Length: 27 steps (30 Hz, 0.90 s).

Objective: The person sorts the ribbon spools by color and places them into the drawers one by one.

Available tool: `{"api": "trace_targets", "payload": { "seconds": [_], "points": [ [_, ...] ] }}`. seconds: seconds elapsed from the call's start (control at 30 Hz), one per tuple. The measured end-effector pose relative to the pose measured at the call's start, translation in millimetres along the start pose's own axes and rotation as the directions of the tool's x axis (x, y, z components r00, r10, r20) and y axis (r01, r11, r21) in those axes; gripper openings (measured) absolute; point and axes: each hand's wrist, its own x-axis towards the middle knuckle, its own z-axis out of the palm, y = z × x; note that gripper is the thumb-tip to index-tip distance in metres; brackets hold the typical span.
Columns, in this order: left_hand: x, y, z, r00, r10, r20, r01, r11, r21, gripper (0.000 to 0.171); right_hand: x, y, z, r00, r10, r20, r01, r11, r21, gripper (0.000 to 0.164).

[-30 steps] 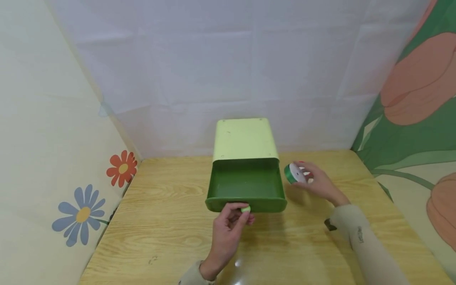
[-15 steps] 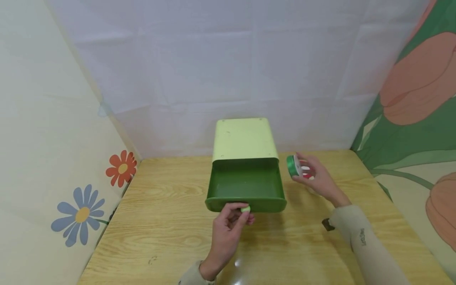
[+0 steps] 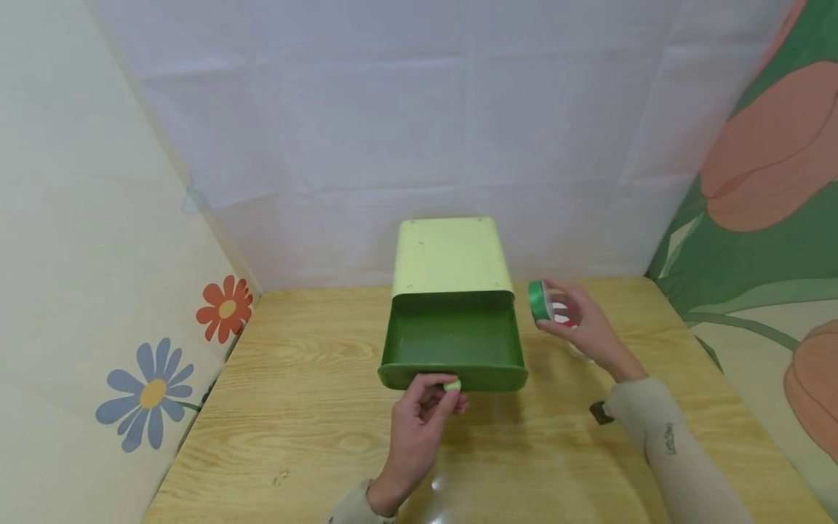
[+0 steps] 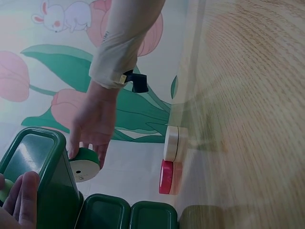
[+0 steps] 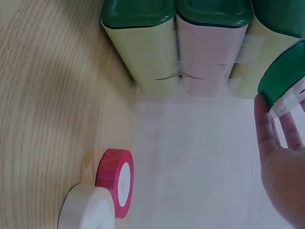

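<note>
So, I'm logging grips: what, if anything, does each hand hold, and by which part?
Left fingers hold the drawer by its pale green knob; right fingers hold the green spool by its outer edge.

A wood-grained table (image 3: 294, 407) meets a creased white backdrop (image 3: 366, 131) between side walls (image 3: 72, 218) printed with large flowers (image 3: 766, 153).

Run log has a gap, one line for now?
left grip: pinches drawer knob; right grip: holds green spool; top drawer: open

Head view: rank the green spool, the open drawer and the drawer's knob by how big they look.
1. Open drawer
2. Green spool
3. Knob, partly covered by the left hand
</note>
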Motion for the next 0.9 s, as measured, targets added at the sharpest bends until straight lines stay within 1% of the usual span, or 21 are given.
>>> {"api": "trace_targets", "payload": {
  "seconds": [0.1,0.33,0.47,0.63,0.83,0.9],
  "points": [
    [-0.2,-1.0,0.2,1.000,-0.004,-0.003,0.004,1.000,-0.009,0.016,-0.4,-3.3,0.0,1.000,0.001,-0.004,-0.001,1.000,0.009,0.075],
    [-0.9,-4.2,-0.5,1.000,0.029,0.001,-0.029,1.000,0.000,0.016,-1.9,-15.8,0.5,1.000,-0.012,-0.013,0.012,0.999,0.045,0.076],
    [-1.3,-4.7,-0.8,1.000,0.020,-0.005,-0.020,1.000,0.000,0.016,-2.5,-22.3,1.5,1.000,-0.019,-0.010,0.019,0.999,0.041,0.077],
    [-1.0,-4.2,-0.2,1.000,0.014,-0.009,-0.014,1.000,-0.007,0.016,-3.5,-31.6,3.8,0.998,-0.064,0.004,0.064,0.994,0.089,0.077],
    [-0.8,-4.0,0.9,1.000,0.022,-0.008,-0.022,1.000,-0.004,0.016,-4.1,-47.2,9.1,0.992,-0.127,0.017,0.122,0.979,0.163,0.076],
    [-1.2,-4.4,0.9,1.000,0.021,-0.007,-0.021,1.000,-0.004,0.016,-4.3,-51.6,11.4,0.988,-0.151,0.019,0.146,0.975,0.166,0.076]
  ]
}}
